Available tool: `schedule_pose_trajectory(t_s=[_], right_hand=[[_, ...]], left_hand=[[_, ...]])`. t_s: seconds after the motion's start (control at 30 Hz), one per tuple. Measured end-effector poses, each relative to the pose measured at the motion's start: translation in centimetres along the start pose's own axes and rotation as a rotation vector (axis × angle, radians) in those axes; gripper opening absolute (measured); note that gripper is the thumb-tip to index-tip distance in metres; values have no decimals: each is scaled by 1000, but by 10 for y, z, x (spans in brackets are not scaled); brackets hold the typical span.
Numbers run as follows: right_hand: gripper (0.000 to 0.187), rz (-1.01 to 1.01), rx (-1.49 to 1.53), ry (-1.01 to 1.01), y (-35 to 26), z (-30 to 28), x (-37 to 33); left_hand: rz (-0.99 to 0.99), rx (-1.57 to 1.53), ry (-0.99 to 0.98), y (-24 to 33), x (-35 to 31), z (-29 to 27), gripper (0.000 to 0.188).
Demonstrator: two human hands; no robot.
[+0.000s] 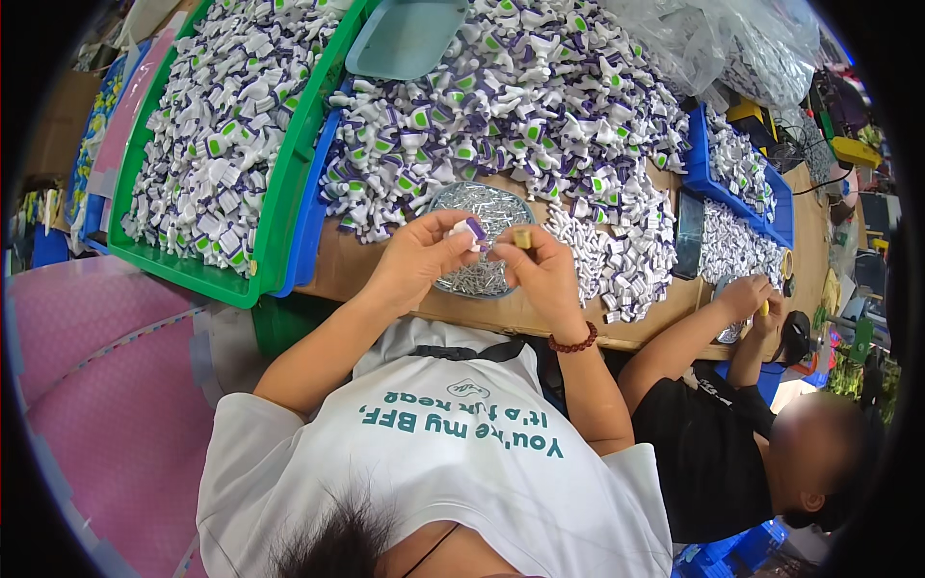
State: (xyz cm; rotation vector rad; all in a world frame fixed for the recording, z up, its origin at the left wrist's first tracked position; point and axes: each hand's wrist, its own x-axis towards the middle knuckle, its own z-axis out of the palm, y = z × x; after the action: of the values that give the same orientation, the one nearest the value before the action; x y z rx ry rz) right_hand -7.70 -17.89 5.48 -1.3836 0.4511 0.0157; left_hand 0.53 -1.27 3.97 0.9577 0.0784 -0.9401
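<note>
My left hand point(416, 258) is closed in a pinch on a small white and purple plastic part point(475, 231). Close by on the right, my right hand point(545, 275) has its fingertips pressed together near that part; whatever is between them is too small to name. A tan, stubby piece point(522, 237) shows at its fingers, and whether it is worn or held is unclear. Both hands are over a grey bowl point(532, 214) of small silvery metal pins point(482, 279). Small white and purple pieces point(626, 279) are heaped right of the bowl.
A green crate point(265, 260) of white, purple and green figure parts stands left. More figure parts point(520, 96) pile up behind the bowl, with a grey tray point(405, 43) on them. On the right are a blue bin point(737, 207) and a co-worker's hands point(752, 299).
</note>
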Motion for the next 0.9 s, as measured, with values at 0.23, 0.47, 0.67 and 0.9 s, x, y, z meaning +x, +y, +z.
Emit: schedule_pose_trajectory(t_s=[0.23,0.47,0.67,0.9], right_hand=[[10,-254,-327,64,10,7,-1],[12,-353,-338,121,12,10,-1],[9,-387,-366,182,17,13,-1],[11,-168,-6,198,18,23,-6]], left_hand=[[24,73,-7,1,-4,2,24],[160,204,-24,3,-5,6,24],[206,266,-30,2,-6,6,24],[174,204,-44,-5,-3,8,23]])
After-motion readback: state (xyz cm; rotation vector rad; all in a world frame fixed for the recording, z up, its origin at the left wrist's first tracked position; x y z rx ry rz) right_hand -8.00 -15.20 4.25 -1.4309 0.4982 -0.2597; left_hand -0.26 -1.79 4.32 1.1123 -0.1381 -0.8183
